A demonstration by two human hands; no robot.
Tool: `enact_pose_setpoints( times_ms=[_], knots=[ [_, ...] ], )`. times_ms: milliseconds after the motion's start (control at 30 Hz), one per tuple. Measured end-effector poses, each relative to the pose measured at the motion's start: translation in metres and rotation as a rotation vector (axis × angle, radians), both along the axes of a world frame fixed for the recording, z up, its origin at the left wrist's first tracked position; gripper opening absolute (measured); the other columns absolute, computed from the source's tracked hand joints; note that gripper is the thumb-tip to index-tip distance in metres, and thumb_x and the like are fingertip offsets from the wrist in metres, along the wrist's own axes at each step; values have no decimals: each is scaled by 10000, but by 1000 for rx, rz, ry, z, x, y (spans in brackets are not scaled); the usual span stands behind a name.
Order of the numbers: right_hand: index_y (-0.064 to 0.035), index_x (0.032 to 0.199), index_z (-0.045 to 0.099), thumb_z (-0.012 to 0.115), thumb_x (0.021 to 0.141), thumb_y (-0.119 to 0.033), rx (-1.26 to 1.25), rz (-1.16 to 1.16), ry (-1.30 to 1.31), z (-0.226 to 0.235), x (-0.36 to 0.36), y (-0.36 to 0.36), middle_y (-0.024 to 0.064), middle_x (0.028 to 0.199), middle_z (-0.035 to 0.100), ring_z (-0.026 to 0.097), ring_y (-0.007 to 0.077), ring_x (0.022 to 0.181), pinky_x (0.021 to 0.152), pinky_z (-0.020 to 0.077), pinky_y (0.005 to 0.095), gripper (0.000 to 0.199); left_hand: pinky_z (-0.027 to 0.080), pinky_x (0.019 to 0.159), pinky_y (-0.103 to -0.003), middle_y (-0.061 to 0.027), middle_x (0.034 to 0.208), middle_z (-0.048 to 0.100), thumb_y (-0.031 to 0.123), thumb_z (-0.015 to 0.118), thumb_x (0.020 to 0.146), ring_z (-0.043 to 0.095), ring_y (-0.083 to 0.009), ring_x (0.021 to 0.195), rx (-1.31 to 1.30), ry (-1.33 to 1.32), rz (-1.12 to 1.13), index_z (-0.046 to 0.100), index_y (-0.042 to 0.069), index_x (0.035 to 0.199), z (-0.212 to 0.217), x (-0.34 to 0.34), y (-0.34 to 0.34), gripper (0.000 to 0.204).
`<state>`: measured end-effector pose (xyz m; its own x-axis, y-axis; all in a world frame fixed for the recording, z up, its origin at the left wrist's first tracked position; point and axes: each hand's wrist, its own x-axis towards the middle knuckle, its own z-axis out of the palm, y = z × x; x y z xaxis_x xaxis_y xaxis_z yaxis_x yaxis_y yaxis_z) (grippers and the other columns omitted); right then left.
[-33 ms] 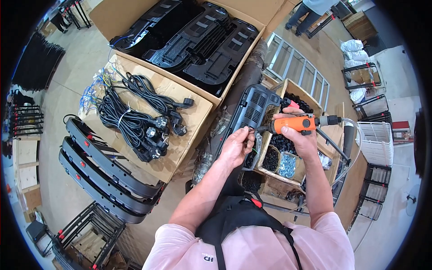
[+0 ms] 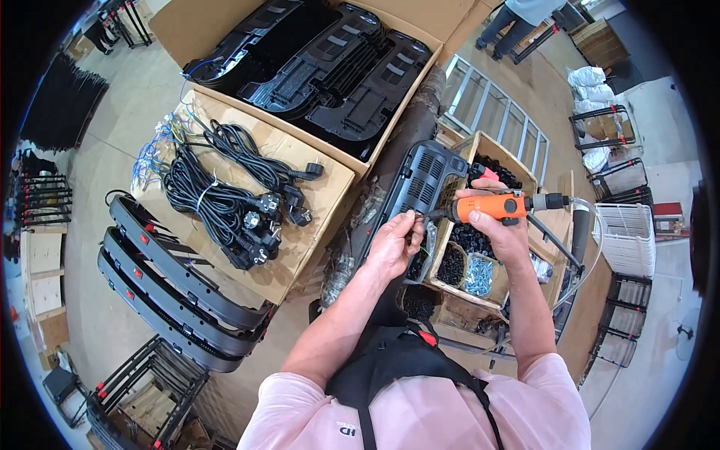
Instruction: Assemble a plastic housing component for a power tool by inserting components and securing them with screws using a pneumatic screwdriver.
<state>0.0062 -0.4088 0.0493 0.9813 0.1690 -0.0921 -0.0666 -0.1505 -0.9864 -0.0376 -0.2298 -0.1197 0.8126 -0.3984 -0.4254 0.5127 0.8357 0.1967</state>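
Observation:
My right hand (image 2: 507, 241) is wrapped round an orange air screwdriver (image 2: 487, 205), held level with its bit pointing left. A clear hose (image 2: 598, 225) runs from its back end. At the bit's tip the fingers of my left hand (image 2: 391, 246) are pinched together; whatever is between them is too small to make out. Just beyond my left fingers lies a long black plastic housing (image 2: 427, 178) with vent slots, tilted away from me. Under the screwdriver stands a wooden compartment box (image 2: 491, 302) with silver screws (image 2: 478, 277) and small black parts (image 2: 452, 265).
Bundled black power cords (image 2: 206, 191) lie on a cardboard box (image 2: 319, 206) to the left. Behind it, an open carton (image 2: 360, 166) holds black plastic panels (image 2: 352, 112). Curved grey-black parts (image 2: 172, 300) are stacked at left. Another person (image 2: 517, 26) stands at the far right.

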Motion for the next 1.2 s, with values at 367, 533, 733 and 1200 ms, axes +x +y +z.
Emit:
enact_pose_setpoints(
  times_ms=[367,533,733,1200],
  knots=[
    [25,1363,561,788,863,-53,-49,52,-78,-8,-10,3,205,1255,722,697,255,1169,1045,551,413,555,544,637,-258,-29,871,680,243,594,1100,634,-129,722,-194,201,127,654,70,1137,8,-2,-15,187],
    [6,1361,584,812,878,-50,-25,-26,-123,-18,-2,13,168,1252,733,701,218,1152,1039,556,385,537,604,854,-349,-124,1069,668,238,497,1133,700,-239,937,-92,264,166,606,-3,1175,21,-11,-27,268],
    [4,1355,601,809,887,-49,-52,-76,-162,-48,28,27,154,1247,738,699,204,1150,1047,552,367,515,608,854,-337,-99,1085,678,217,490,1138,704,-206,943,24,144,3,598,-16,1264,24,-44,-27,286],
    [-8,1342,625,817,886,-70,-93,-41,-151,-64,49,42,133,1216,746,712,181,1101,1010,568,337,499,612,701,-271,-74,957,699,195,554,1117,706,-139,772,163,-30,-120,596,0,1242,-2,-80,0,236]
  ],
)
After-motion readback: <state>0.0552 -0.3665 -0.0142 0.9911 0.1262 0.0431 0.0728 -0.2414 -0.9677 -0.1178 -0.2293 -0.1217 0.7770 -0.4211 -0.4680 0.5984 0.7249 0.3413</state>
